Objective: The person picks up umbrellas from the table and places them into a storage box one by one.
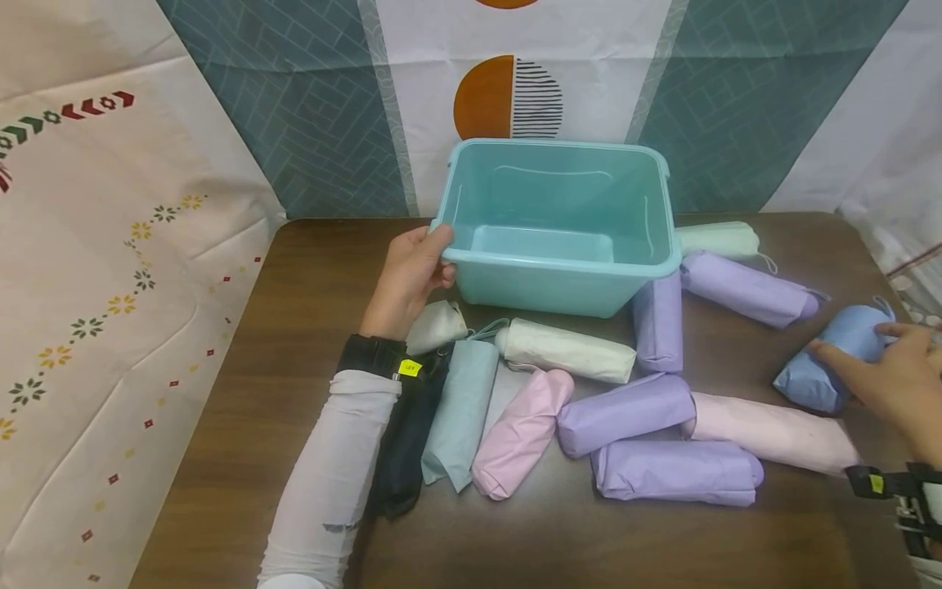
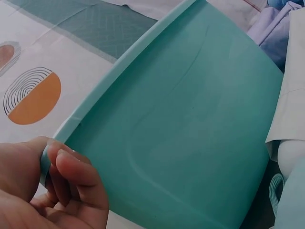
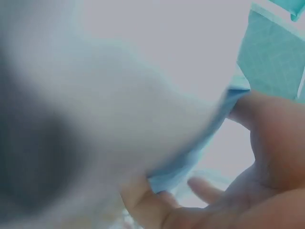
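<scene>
My left hand (image 1: 410,274) pinches the left front corner of a teal plastic bin (image 1: 559,282); its thumb lies over the rim and its fingers curl beneath. No items show inside the bin. At the table's right side, my right hand (image 1: 894,380) grips a blue folded umbrella (image 1: 827,364), thumb on the near side and fingers across the far side. In the right wrist view, a blurred pale shape covers much of the frame, with a strip of the blue umbrella between thumb and fingers. A pale pink umbrella (image 1: 776,433) lies to the left of that hand.
In front of the bin lie a white umbrella (image 1: 570,350), a light blue one (image 1: 462,409), a pink one (image 1: 522,433), a black one (image 1: 408,442) and several purple ones (image 1: 677,472). A mint umbrella (image 1: 719,240) rests at its right. A patterned cloth (image 1: 324,106) hangs behind.
</scene>
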A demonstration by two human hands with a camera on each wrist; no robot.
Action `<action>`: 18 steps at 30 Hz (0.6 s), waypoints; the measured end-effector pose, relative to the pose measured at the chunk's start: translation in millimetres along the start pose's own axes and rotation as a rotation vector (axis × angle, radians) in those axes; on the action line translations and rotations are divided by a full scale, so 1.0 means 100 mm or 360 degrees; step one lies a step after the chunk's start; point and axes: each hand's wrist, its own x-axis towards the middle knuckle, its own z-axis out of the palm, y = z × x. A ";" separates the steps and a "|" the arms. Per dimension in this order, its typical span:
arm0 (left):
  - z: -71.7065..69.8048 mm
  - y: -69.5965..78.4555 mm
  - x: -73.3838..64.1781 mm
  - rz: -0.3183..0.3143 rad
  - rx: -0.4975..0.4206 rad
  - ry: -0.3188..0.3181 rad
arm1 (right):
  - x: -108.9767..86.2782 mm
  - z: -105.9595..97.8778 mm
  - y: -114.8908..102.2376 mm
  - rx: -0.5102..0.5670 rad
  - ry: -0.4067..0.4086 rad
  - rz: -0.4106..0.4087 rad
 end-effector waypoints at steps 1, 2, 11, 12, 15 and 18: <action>0.00 0.00 0.00 -0.0003 -0.0008 0.0008 | 0.00 0.00 0.00 -0.0009 0.0002 0.0014; 0.00 -0.01 -0.01 -0.0008 -0.0008 0.0015 | 0.01 0.00 0.01 0.0008 -0.0007 0.0022; 0.01 -0.04 -0.03 -0.0003 -0.0047 0.0059 | 0.10 0.05 0.13 0.0504 -0.0291 0.0118; 0.01 -0.04 -0.03 0.0003 -0.0049 0.0056 | 0.11 0.06 0.14 0.0543 -0.0301 0.0124; 0.01 -0.05 -0.03 0.0013 -0.0064 0.0055 | 0.13 0.08 0.14 0.0523 -0.0272 0.0135; 0.00 -0.07 -0.02 0.0023 -0.0092 0.0055 | 0.12 0.09 0.13 0.0531 -0.0258 0.0140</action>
